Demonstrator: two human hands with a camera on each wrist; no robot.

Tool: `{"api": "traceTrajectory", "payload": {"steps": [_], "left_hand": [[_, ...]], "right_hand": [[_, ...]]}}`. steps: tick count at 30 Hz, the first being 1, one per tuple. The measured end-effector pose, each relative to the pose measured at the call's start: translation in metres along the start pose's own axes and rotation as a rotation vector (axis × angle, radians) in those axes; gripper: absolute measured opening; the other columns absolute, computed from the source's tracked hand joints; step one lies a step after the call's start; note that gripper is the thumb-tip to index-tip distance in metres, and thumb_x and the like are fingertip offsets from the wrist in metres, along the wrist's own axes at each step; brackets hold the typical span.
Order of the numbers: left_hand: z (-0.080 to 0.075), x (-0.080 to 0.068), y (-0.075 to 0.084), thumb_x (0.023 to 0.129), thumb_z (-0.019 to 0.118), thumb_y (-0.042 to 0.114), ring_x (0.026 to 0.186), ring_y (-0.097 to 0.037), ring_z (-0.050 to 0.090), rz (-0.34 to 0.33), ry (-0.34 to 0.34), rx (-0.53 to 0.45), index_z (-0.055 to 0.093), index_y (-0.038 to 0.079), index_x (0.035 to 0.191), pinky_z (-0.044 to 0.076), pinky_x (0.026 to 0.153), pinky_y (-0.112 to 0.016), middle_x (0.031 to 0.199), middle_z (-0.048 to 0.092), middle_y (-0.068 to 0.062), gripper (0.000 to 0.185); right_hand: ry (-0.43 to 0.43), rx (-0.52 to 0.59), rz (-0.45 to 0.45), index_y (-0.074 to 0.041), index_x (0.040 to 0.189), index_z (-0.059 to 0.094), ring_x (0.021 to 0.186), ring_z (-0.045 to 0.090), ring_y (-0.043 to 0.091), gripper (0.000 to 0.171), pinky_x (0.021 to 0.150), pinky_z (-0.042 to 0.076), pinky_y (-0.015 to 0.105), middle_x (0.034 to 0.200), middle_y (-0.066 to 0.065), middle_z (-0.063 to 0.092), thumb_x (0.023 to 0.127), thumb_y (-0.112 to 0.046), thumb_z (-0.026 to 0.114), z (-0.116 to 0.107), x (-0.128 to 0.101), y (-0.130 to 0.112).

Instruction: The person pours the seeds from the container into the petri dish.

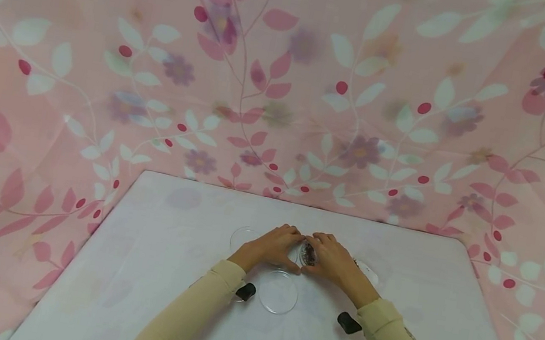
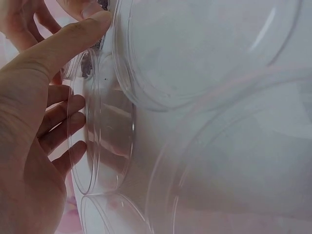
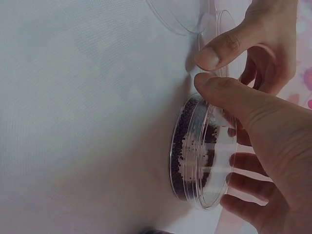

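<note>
My right hand (image 1: pixel 338 263) grips a round clear petri dish (image 3: pixel 197 165) of small dark grains, its thumb on the near side and its fingers spread along the far side. Dark grains show through the dish wall in a ring around a paler middle. Just to the left, my left hand (image 1: pixel 273 247) curls round a clear petri dish (image 2: pixel 109 131), with the fingers behind it and the thumb reaching over its edge. Both thumb tips nearly meet between the two dishes. The hands partly cover both dishes in the head view.
Another clear dish (image 1: pixel 278 293) lies in front of the hands, and a further clear dish (image 1: pixel 243 236) shows beyond the left wrist. A whitish round dish (image 1: pixel 367 271) with dark bits sits partly behind the right hand. Patterned cloth (image 1: pixel 282 106) rises behind the white table (image 1: pixel 129 266).
</note>
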State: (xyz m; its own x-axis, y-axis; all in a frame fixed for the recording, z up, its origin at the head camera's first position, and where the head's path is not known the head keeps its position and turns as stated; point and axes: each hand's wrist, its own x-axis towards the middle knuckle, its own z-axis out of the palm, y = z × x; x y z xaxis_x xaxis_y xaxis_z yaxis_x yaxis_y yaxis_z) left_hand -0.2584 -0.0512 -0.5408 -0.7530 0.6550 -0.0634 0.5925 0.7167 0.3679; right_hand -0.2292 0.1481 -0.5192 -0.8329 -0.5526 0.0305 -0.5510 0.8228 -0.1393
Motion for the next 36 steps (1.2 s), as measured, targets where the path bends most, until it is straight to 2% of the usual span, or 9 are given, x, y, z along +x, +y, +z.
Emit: {"api": "traceTrajectory", "payload": {"steps": [16, 27, 36], "left_hand": [[0.001, -0.002, -0.007, 0.074, 0.078, 0.059, 0.125, -0.017, 0.049, 0.000, 0.000, 0.002, 0.051, 0.014, 0.143, 0.042, 0.111, -0.035, 0.136, 0.054, 0.000, 0.086], [-0.021, -0.025, -0.019, 0.070, 0.078, 0.063, 0.133, -0.021, 0.046, -0.041, 0.049, -0.046, 0.047, 0.017, 0.147, 0.039, 0.114, -0.041, 0.143, 0.050, -0.003, 0.095], [-0.026, -0.040, -0.030, 0.070, 0.079, 0.063, 0.136, -0.024, 0.044, -0.073, 0.017, -0.050, 0.047, 0.019, 0.146, 0.035, 0.116, -0.044, 0.145, 0.050, -0.002, 0.094]], "right_hand": [[-0.029, 0.002, 0.012, -0.003, 0.133, 0.058, 0.121, 0.055, 0.037, 0.078, 0.098, 0.051, 0.049, 0.134, 0.019, 0.058, 0.074, -0.048, 0.083, -0.001, 0.000, -0.001], [-0.081, 0.022, 0.076, -0.005, 0.134, 0.058, 0.123, 0.054, 0.036, 0.079, 0.099, 0.051, 0.050, 0.136, 0.018, 0.056, 0.074, -0.049, 0.082, -0.001, 0.001, -0.004], [-0.086, 0.012, 0.072, -0.005, 0.135, 0.058, 0.122, 0.054, 0.035, 0.079, 0.099, 0.051, 0.050, 0.135, 0.017, 0.057, 0.074, -0.050, 0.082, 0.000, 0.002, -0.003]]}}
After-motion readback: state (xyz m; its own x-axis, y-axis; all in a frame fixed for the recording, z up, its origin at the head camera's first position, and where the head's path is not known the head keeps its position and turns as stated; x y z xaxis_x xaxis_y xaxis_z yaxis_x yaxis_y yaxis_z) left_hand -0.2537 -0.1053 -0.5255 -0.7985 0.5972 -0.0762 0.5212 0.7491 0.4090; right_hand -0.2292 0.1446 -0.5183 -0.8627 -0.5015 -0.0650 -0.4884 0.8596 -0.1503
